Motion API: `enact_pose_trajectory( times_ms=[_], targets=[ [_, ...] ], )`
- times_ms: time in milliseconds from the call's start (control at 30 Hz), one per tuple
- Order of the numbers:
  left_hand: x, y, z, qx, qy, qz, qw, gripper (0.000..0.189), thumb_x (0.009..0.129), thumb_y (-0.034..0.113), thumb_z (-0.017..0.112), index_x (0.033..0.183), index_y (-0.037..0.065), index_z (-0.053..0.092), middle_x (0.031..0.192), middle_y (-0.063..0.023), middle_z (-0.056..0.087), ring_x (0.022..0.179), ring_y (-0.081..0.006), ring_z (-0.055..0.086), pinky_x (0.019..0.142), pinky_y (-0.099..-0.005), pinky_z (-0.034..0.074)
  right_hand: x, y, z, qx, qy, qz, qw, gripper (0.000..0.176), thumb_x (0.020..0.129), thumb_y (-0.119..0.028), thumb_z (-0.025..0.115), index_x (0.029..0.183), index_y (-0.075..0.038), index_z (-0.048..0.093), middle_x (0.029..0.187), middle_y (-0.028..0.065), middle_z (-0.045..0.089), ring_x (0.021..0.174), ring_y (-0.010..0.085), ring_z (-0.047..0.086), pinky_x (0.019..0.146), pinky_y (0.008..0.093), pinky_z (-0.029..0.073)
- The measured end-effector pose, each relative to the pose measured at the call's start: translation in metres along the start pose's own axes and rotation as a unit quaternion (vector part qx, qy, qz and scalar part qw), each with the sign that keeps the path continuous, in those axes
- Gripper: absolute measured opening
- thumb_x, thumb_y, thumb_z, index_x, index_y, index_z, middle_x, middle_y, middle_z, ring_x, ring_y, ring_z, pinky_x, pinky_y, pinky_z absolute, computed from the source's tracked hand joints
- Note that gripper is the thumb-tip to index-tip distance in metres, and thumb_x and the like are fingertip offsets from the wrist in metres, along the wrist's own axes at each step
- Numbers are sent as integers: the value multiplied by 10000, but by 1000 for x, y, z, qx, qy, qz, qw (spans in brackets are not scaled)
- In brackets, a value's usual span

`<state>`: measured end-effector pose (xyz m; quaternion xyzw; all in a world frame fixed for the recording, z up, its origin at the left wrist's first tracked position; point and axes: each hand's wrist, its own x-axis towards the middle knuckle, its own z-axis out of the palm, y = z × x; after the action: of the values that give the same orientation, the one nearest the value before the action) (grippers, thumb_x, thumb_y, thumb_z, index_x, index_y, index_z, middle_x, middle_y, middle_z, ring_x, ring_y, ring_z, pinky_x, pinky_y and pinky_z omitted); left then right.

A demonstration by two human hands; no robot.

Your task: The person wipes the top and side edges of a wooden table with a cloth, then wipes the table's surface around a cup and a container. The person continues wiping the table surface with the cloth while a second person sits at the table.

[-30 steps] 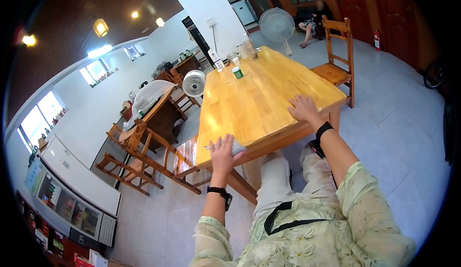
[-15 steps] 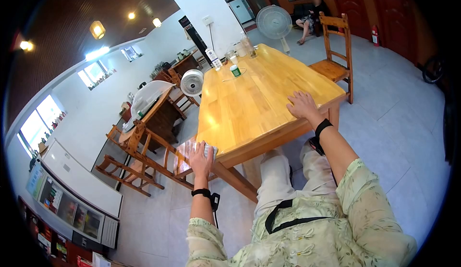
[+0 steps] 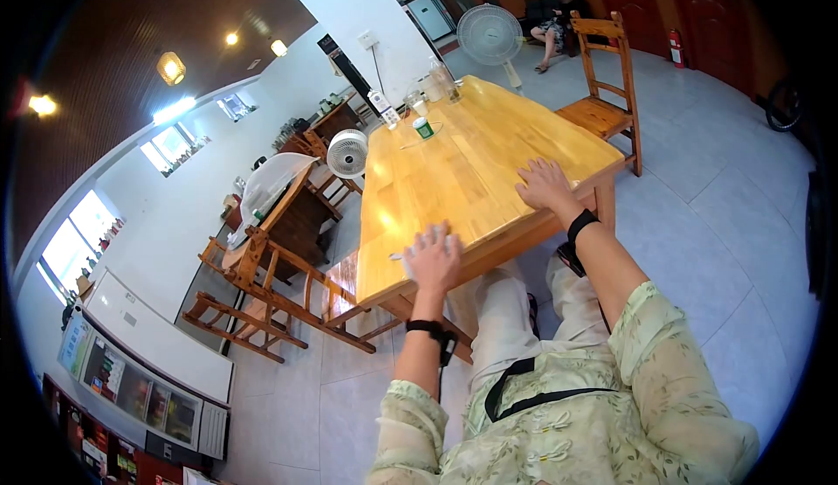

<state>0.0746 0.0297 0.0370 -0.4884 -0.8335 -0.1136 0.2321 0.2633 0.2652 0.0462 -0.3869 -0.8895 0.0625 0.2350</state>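
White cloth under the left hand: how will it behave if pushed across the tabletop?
Probably floppy: the white cloth lies squashed under the flat left hand, with only its edges showing. It is likely light and should slide easily on the glossy table, but may bunch or slip off the near edge it sits by.

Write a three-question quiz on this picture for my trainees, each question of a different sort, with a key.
1. True or false: the right hand lies flat on the wooden table.
2. What does the left hand press down near the table's front edge? A) a white cloth B) a phone C) a plate
3. Fill in: the wooden chair stands at the table's ____ side, by the person's own left and right.
Key: 1 true; 2 A; 3 right.
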Motion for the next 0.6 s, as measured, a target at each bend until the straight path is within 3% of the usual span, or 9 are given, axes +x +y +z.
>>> enact_pose_trajectory(
  times_ms=[167, 300, 500, 600],
  targets=[
    [13, 81, 2, -25, 26, 89, 995, 513, 1042, 448, 415, 1501, 231, 490, 1515, -133, 515, 1367, -406, 487, 1122, -625, 318, 1, 0, 2, 1, -3, 5, 1000, 568, 997, -428, 415, 1463, -132, 549, 1586, 163, 426, 1497, 320, 328, 1227, 503, 193],
    [17, 106, 0, -51, 50, 143, 987, 531, 1033, 442, 453, 1504, 197, 480, 1509, -152, 517, 1357, -410, 494, 1122, -612, 328, 5, 5, 7, -5, -9, -5, 1000, 567, 996, -433, 417, 1463, -140, 551, 1592, 160, 418, 1498, 320, 328, 1223, 509, 193],
    [20, 75, -4, -161, 5, 217, 963, 563, 1033, 419, 480, 1516, 132, 452, 1549, -173, 472, 1418, -398, 442, 1179, -525, 308, 6, 7, 3, -13, -26, -8, 1000, 565, 998, -440, 414, 1462, -150, 553, 1585, 154, 428, 1496, 319, 331, 1218, 511, 205],
    [19, 30, -5, -170, -59, 142, 973, 577, 1038, 428, 477, 1524, 118, 438, 1571, -165, 447, 1455, -379, 406, 1216, -495, 259, 5, 8, 5, -9, -25, -15, 1000, 566, 1000, -444, 410, 1462, -149, 551, 1583, 155, 429, 1494, 321, 334, 1219, 512, 206]
  ],
)
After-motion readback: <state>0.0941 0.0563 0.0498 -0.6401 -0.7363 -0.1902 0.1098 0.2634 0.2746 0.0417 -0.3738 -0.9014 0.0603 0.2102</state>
